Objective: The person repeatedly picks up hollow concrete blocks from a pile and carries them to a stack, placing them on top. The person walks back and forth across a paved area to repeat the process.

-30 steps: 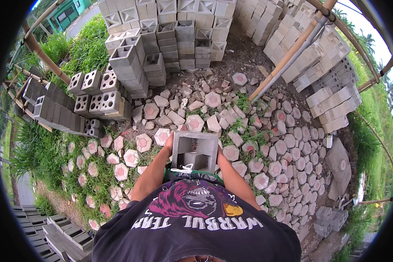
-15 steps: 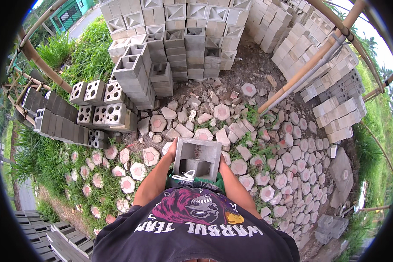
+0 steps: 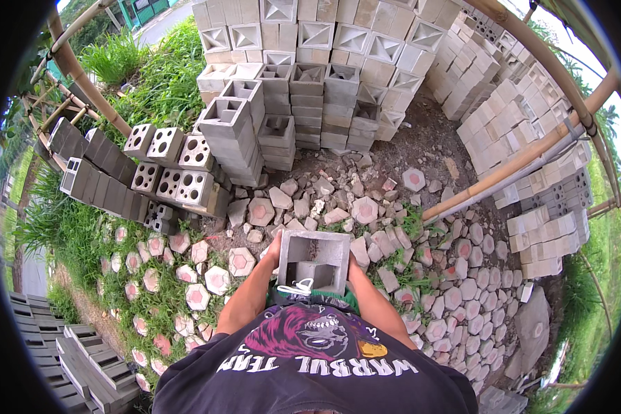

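Against the front of my body I hold a grey hollow concrete block (image 3: 332, 252), a square-cornered frame with a recessed inner web. My left hand (image 3: 277, 250) is closed on its left side, and my right hand (image 3: 355, 269) grips the right side. Much of the fingers is hidden behind the block's outer walls. A white drawstring (image 3: 299, 286) from my shorts overlaps the block's near edge. Ahead and slightly left stands a column of similar hollow blocks (image 3: 229, 141), with a shorter column (image 3: 278, 141) beside it.
Broken rubble (image 3: 317, 200) and hexagonal pavers (image 3: 455, 298) cover uneven ground, with grass (image 3: 152, 276) between pavers at left. Blocks with round holes (image 3: 169, 146) stand left; tall pale stacks (image 3: 476, 72) rise at right. A slanting bamboo pole (image 3: 504, 176) crosses the right side.
The surroundings have shifted right and the stacks ahead sit lower in the picture, as my viewpoint has moved. The block stays between both hands at my front.
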`<control>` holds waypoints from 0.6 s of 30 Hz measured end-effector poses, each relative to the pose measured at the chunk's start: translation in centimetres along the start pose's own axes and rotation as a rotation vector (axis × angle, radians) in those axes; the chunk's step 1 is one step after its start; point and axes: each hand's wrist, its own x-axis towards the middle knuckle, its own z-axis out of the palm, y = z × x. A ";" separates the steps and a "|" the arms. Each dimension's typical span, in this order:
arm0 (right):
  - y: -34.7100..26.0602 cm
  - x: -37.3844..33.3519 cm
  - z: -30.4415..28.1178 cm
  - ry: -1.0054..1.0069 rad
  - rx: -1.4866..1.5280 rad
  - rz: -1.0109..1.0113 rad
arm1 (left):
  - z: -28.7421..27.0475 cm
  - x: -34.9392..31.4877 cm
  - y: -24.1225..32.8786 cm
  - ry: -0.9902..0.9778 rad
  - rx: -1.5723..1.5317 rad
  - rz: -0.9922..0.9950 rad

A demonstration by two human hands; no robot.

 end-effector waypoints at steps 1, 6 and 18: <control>-1.3 0.9 0.4 -0.006 -0.010 0.000 | 1.0 0.6 1.1 0.003 -0.019 -0.003; -8.0 4.8 2.1 -0.039 -0.046 0.004 | 5.3 4.9 5.5 0.021 0.032 0.085; -19.9 11.4 1.0 -0.053 -0.043 -0.023 | 14.5 16.1 11.7 0.056 0.247 0.071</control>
